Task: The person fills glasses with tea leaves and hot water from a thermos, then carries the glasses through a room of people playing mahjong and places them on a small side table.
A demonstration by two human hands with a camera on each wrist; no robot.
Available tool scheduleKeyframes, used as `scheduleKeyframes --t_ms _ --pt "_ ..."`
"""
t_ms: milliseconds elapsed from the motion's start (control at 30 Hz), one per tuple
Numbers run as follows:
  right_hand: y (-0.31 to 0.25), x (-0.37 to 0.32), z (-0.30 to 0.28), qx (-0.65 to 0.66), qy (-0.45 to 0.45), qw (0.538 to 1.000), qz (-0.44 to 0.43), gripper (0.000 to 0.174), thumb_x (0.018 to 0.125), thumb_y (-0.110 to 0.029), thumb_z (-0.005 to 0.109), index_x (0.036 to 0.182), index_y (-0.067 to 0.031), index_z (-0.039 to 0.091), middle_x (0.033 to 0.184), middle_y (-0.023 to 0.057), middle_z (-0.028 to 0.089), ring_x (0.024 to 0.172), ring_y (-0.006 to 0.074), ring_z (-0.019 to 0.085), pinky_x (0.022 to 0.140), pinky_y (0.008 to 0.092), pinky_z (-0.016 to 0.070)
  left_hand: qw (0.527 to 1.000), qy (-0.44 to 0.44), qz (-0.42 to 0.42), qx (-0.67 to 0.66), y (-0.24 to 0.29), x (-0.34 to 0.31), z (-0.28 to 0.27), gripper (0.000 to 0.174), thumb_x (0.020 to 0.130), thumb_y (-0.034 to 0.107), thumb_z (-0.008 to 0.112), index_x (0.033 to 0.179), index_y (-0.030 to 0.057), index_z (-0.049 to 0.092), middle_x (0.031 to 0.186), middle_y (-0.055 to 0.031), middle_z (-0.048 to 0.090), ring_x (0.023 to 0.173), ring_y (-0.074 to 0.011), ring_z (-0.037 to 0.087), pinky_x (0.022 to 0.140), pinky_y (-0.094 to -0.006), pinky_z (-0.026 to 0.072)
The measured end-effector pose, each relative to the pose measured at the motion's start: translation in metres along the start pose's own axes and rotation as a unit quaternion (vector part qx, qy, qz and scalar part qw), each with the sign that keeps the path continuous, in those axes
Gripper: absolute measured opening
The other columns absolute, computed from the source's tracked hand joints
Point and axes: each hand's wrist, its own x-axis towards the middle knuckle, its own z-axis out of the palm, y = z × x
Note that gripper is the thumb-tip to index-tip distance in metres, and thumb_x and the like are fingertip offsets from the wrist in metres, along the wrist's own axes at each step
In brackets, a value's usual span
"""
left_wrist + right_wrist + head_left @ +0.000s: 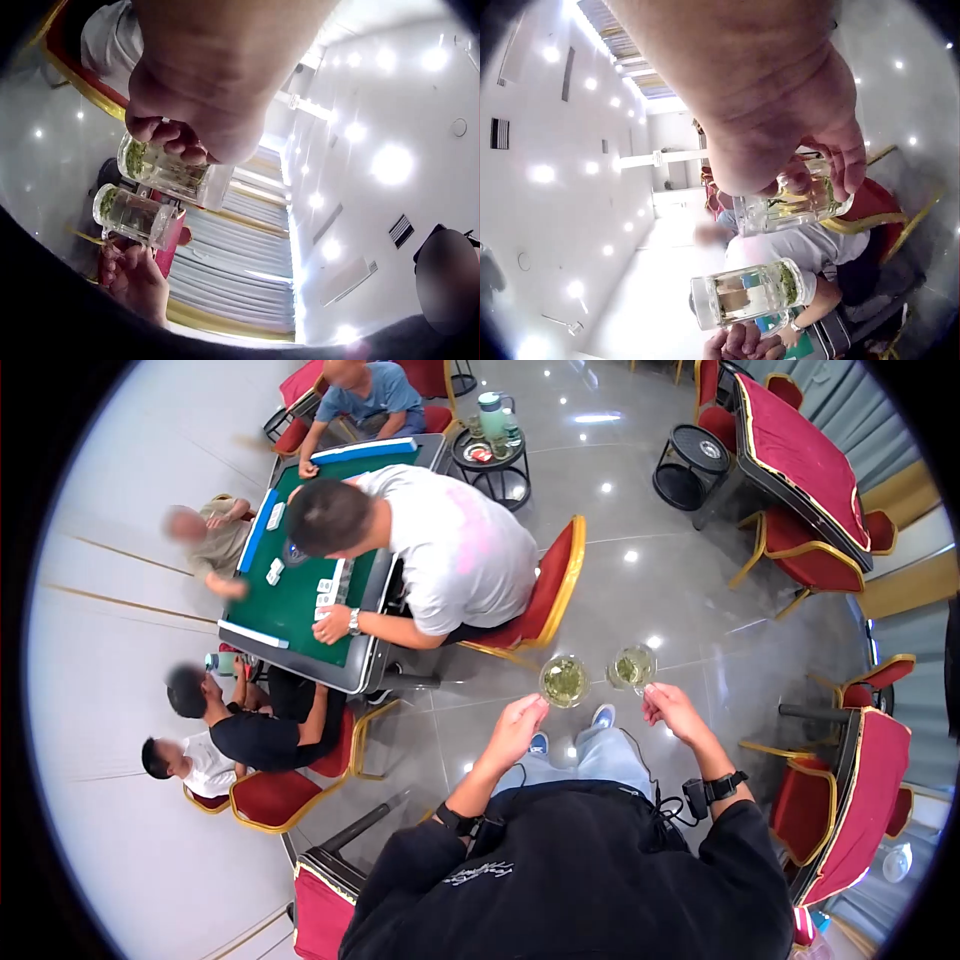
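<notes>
Two clear glass mugs with green leaves in liquid are held in front of the body. My left hand (518,732) grips the handle of the left mug (564,681); my right hand (676,712) holds the right mug (633,668) by its handle. The mugs are apart. In the left wrist view, curled fingers of the left hand (199,112) cover part of the nearer mug (161,171), and the other mug (133,217) is beyond. The right wrist view shows the right hand (795,127) around its mug (780,210), with the other mug (754,294) alongside.
People sit around a green mahjong table (290,610) at the left. A red chair (562,575) stands behind the nearest player. A round black side table (490,458) bears a jug and glasses. Red-covered tables (800,455) and more chairs stand along the right.
</notes>
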Motion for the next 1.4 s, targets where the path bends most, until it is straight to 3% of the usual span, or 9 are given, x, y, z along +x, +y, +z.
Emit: scheduleKeyframes --t_ms 167,267,400,567,867,1200,1367,1400 --pt "-0.033 0.048 -0.089 -0.030 0.014 0.999 0.005 0.036 0.104 -0.033 0.045 0.086 -0.0044 0.055 0.081 0.0063 0.059 0.067 0.0141 0.058 0.060 0.0286 0.0493 1.000 0.001 0.000 -0.006 0.026 0.099 0.053 0.028 0.101 0.021 0.045 0.075 0.0091 0.045 0.071 0.0051 0.041 0.065 -0.0057 0.035 0.059 -0.0233 0.0303" --pt "-0.051 0.087 -0.151 -0.067 0.019 0.998 -0.007 0.040 0.103 -0.032 0.046 0.082 -0.0012 0.059 0.073 0.0066 0.060 0.062 0.0149 0.059 0.060 0.0302 0.0502 1.000 0.017 0.007 -0.020 0.044 0.160 0.088 0.026 0.100 0.020 0.044 0.075 0.0107 0.045 0.072 0.0049 0.040 0.065 -0.0060 0.036 0.060 -0.0228 0.0303" --pt "-0.082 0.138 -0.222 -0.080 0.012 0.997 -0.004 0.041 0.103 -0.034 0.046 0.083 -0.0009 0.058 0.072 0.0068 0.060 0.063 0.0152 0.060 0.059 0.0310 0.0496 0.994 0.074 -0.042 -0.065 0.059 0.235 0.123 0.026 0.099 0.022 0.045 0.074 0.0124 0.044 0.072 0.0049 0.040 0.065 -0.0065 0.035 0.059 -0.0226 0.0300" --pt "-0.134 0.216 -0.298 -0.086 -0.028 0.996 -0.008 0.040 0.103 -0.034 0.045 0.083 -0.0014 0.057 0.072 0.0070 0.060 0.062 0.0151 0.059 0.060 0.0313 0.0497 0.987 0.123 -0.017 -0.102 0.081 0.330 0.148 0.028 0.099 0.023 0.045 0.074 0.0125 0.043 0.070 0.0037 0.038 0.061 -0.0076 0.032 0.058 -0.0244 0.0300" --pt "-0.245 0.381 -0.399 -0.071 -0.100 0.992 0.019 0.038 0.105 -0.034 0.044 0.087 -0.0038 0.057 0.079 0.0054 0.060 0.068 0.0140 0.059 0.062 0.0292 0.0506 0.973 0.190 0.014 -0.128 0.114 0.515 0.129 0.027 0.099 0.021 0.046 0.075 0.0095 0.047 0.071 0.0042 0.042 0.064 -0.0063 0.038 0.058 -0.0241 0.0343" --pt "-0.380 0.610 -0.482 -0.181 -0.174 0.968 0.002 0.036 0.104 -0.033 0.047 0.090 -0.0015 0.059 0.080 0.0055 0.061 0.071 0.0136 0.061 0.063 0.0278 0.0504 0.946 0.254 0.041 -0.196 0.190 0.697 0.091 0.023 0.096 0.017 0.044 0.074 0.0096 0.046 0.071 0.0044 0.042 0.063 -0.0062 0.036 0.057 -0.0231 0.0309" --pt "-0.437 0.740 -0.495 -0.189 -0.252 0.949 -0.021 0.036 0.104 -0.034 0.048 0.087 -0.0035 0.058 0.079 0.0043 0.060 0.069 0.0121 0.058 0.060 0.0264 0.0473 0.914 0.348 0.076 -0.195 0.197 0.772 0.066 0.022 0.094 0.015 0.041 0.074 0.0090 0.047 0.071 0.0039 0.042 0.062 -0.0072 0.036 0.055 -0.0244 0.0309" --pt "-0.450 0.767 -0.499 -0.197 -0.272 0.942 -0.014 0.036 0.104 -0.034 0.047 0.087 -0.0040 0.058 0.080 0.0041 0.060 0.068 0.0117 0.057 0.060 0.0262 0.0468 0.892 0.400 0.066 -0.197 0.208 0.787 0.072 0.022 0.093 0.015 0.041 0.074 0.0086 0.047 0.070 0.0038 0.042 0.061 -0.0075 0.035 0.054 -0.0248 0.0305"
